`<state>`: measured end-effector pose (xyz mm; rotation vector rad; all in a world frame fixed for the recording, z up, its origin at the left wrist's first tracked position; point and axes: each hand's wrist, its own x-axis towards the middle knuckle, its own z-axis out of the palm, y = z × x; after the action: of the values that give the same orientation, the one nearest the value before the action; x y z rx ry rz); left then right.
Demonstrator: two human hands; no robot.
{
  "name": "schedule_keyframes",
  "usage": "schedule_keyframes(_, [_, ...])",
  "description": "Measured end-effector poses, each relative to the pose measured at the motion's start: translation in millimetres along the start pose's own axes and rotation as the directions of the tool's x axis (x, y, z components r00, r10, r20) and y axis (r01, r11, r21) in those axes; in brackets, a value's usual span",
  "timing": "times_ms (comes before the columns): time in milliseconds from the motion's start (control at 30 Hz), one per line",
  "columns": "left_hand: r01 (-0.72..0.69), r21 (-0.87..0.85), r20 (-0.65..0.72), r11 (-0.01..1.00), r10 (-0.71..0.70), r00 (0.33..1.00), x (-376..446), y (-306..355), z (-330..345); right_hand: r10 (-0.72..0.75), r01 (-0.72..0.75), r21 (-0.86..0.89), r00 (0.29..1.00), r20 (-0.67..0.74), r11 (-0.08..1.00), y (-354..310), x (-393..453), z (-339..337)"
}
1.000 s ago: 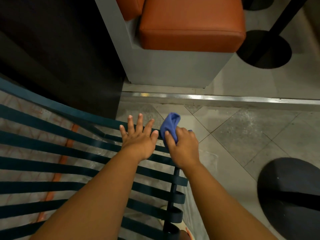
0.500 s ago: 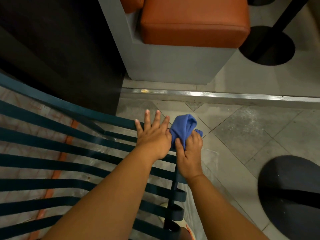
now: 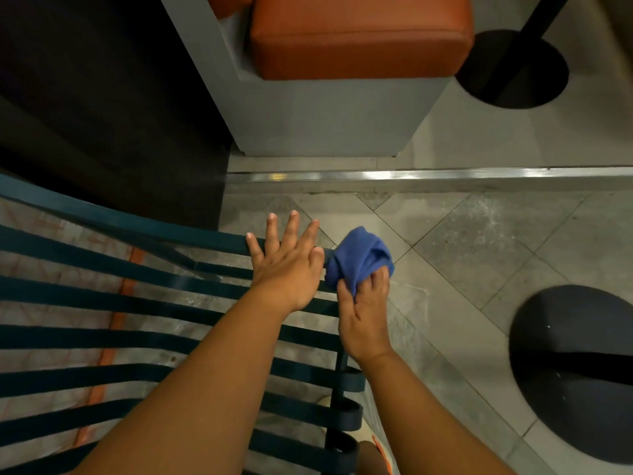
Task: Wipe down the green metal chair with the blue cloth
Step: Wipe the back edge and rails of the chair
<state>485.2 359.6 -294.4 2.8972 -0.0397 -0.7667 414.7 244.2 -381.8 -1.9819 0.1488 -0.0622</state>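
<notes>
A tiled floor (image 3: 479,255) fills the right side, open between a grey bench base (image 3: 325,111) with an orange cushion (image 3: 359,36) above and a dark round base (image 3: 575,368) at lower right. A metal strip (image 3: 411,175) crosses the floor just below the bench. The green chair (image 3: 102,269) takes the lower left, its slats running to a curled right edge. The left hand (image 3: 287,265) lies flat on the top slats near that edge, fingers spread. Just beside it, the right hand (image 3: 364,320) grips the bunched blue cloth (image 3: 358,258), pressed against the chair's top right corner, with bare floor beyond.
</notes>
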Motion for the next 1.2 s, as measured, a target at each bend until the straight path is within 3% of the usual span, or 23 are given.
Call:
schedule_keyframes(100, [-0.014, -0.011, 0.001, 1.000, 0.014, 1.000, 0.9, -1.7, -0.1, 0.318, -0.302, 0.285, 0.948, -0.009, 0.910, 6.0, 12.9, -7.3])
schedule_keyframes(167, [-0.017, -0.010, 0.002, 1.000, 0.017, 1.000, 1.5, -2.6, -0.6, 0.589, -0.574, 0.393, 0.802, 0.095, 0.718, 5.0, 41.6, -18.3])
schedule_keyframes(233, [-0.022, -0.011, 0.003, 1.000, 0.022, 1.000, 2.0, -2.6, 0.2, 0.689, -0.719, 0.301, 0.692, 0.217, 0.626, -5.9, 62.8, -30.6])
schedule_keyframes(267, [-0.023, -0.012, 0.003, 1.000, 0.023, 1.000, 1.9, -2.7, 0.4, 0.677, -0.720, 0.218, 0.694, 0.246, 0.659, -13.2, 69.0, -33.3])
schedule_keyframes(300, [-0.022, -0.014, 0.002, 1.000, 0.022, 1.000, 2.0, -2.6, 0.8, 0.618, -0.658, 0.125, 0.745, 0.252, 0.743, -20.8, 72.7, -33.4])
schedule_keyframes(400, [-0.005, -0.021, -0.001, 1.000, 0.005, 1.000, 2.9, -1.9, 1.1, 0.220, -0.208, -0.105, 0.967, 0.130, 0.973, -33.4, 57.2, -21.2])
schedule_keyframes(467, [0.010, -0.012, -0.007, 1.000, -0.010, 1.000, 2.9, -0.6, 1.5, -0.001, 0.002, -0.145, 1.000, 0.003, 0.989, -19.0, 36.6, -9.1])
schedule_keyframes(500, [0.014, -0.008, -0.012, 1.000, -0.014, 1.000, 2.8, 0.1, 1.9, -0.041, 0.038, -0.121, 0.999, -0.023, 0.992, -13.3, 26.8, -5.7])
schedule_keyframes(633, [0.013, -0.006, -0.007, 1.000, -0.013, 1.000, 1.9, 1.4, 0.9, 0.072, -0.072, 0.017, 0.996, -0.046, 0.997, -6.0, 33.1, -10.5])
schedule_keyframes(733, [0.004, -0.017, 0.007, 1.000, -0.004, 1.000, 0.1, 1.2, -1.2, 0.342, -0.348, 0.028, 0.933, 0.115, 0.937, -26.8, 64.5, -21.9])
schedule_keyframes(767, [0.004, -0.021, 0.011, 1.000, -0.004, 1.000, 0.1, 1.6, -1.7, 0.356, -0.356, -0.030, 0.923, 0.148, 0.934, -33.2, 69.4, -21.9])
schedule_keyframes(800, [0.007, -0.022, 0.018, 1.000, -0.007, 1.000, 0.3, 2.2, -1.8, 0.297, -0.283, -0.104, 0.943, 0.149, 0.953, -35.8, 69.8, -19.1])
schedule_keyframes(867, [0.025, -0.009, 0.035, 1.000, -0.024, 0.999, 0.2, 3.4, -2.6, 0.037, -0.028, -0.196, 0.998, 0.042, 0.980, -33.9, 51.8, -9.7])
schedule_keyframes(900, [0.035, 0.000, 0.033, 0.999, -0.035, 0.999, 0.5, 4.4, -2.7, -0.069, 0.066, -0.183, 0.998, -0.012, 0.981, -29.0, 37.7, -5.7])
schedule_keyframes(967, [0.046, 0.015, -0.005, 0.999, -0.046, 0.999, 0.5, 7.9, -3.5, -0.125, 0.117, -0.108, 0.990, -0.072, 0.987, -8.7, 17.6, -0.2])
schedule_keyframes(1100, [-0.039, 0.006, -0.044, 0.999, 0.039, 0.998, 5.6, 24.4, -4.0, 0.134, -0.118, 0.164, 0.987, -0.088, 0.979, 11.4, 19.0, -7.2])
schedule_keyframes(1167, [-0.075, 0.002, -0.012, 0.997, 0.075, 0.997, 11.1, 30.5, -2.3, 0.371, -0.353, 0.339, 0.929, 0.012, 0.872, 12.9, 37.0, -16.1])
schedule_keyframes(1200, [-0.079, 0.007, 0.002, 0.997, 0.079, 0.997, 13.8, 31.3, -1.8, 0.516, -0.513, 0.422, 0.849, 0.118, 0.747, 12.8, 47.7, -22.3])
